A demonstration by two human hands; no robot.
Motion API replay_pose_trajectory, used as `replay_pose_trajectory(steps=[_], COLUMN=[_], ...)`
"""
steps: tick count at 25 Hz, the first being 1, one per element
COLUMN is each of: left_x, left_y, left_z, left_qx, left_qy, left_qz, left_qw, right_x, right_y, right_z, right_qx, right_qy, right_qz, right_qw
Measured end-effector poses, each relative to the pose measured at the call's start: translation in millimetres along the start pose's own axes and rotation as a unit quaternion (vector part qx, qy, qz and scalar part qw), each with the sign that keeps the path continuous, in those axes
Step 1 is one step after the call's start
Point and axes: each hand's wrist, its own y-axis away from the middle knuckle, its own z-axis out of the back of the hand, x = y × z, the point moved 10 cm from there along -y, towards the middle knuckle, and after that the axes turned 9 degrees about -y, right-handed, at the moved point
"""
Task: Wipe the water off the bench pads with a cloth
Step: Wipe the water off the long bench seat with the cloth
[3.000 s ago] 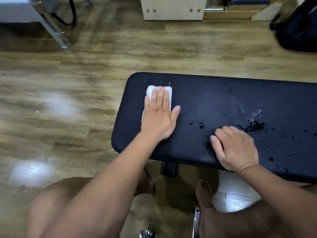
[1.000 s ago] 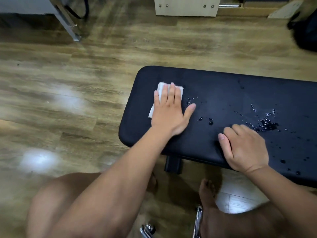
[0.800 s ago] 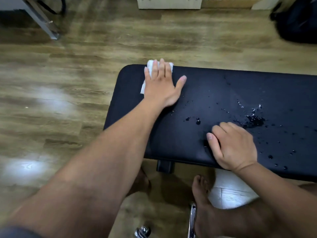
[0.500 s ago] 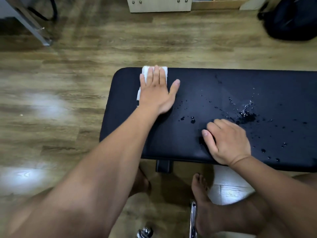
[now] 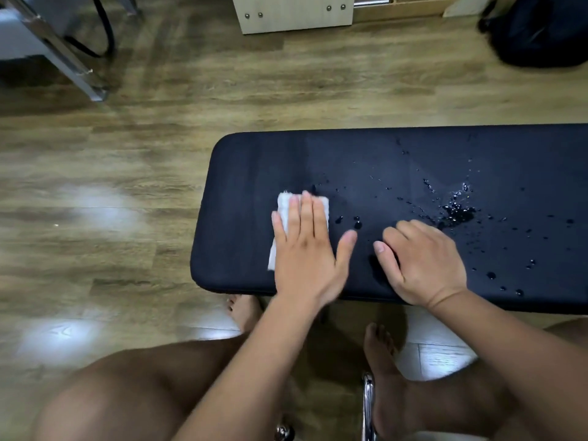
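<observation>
A black bench pad (image 5: 413,160) runs from the centre to the right edge. My left hand (image 5: 308,249) lies flat with straight fingers on a folded white cloth (image 5: 283,208), pressing it onto the pad near its left end. Water drops (image 5: 455,213) are scattered over the pad to the right, with two bigger drops just right of the cloth. My right hand (image 5: 420,259) rests on the pad's near edge with its fingers curled under, holding nothing.
The bench stands on a wooden floor (image 5: 127,186). A metal frame leg (image 5: 79,74) is at the far left, a light wooden cabinet (image 5: 292,14) at the top, a black bag (image 5: 541,30) at the top right. My bare knees and feet are below the bench.
My left hand has slid the cloth from the pad's far edge back toward the near side. My right hand has stayed in place on the pad.
</observation>
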Motion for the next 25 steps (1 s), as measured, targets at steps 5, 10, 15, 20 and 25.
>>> replay_pose_trajectory(steps=[5,10,15,20,25], left_x=[6,5,8,23,60], left_y=[-122,-178,-139,-3,85], left_z=[18,30,27,6,-17], left_qx=[0.032,0.055,0.019,-0.01,-0.012], left_qy=[0.001,-0.001,-0.001,-0.004,-0.008], left_qz=[0.016,0.02,-0.017,-0.029,-0.019], left_qw=[0.999,0.998,1.0,1.0,1.0], right_x=[-2,-4,-5,-2,-1], right_y=[-1,-3,-3,-3,2], right_z=[0,-3,-3,-3,-1], right_qx=[0.001,0.012,0.014,0.022,0.012], right_qy=[-0.006,-0.002,0.005,0.013,0.013], right_qz=[-0.005,-0.004,-0.009,-0.012,-0.013], right_qw=[1.0,1.0,1.0,1.0,1.0])
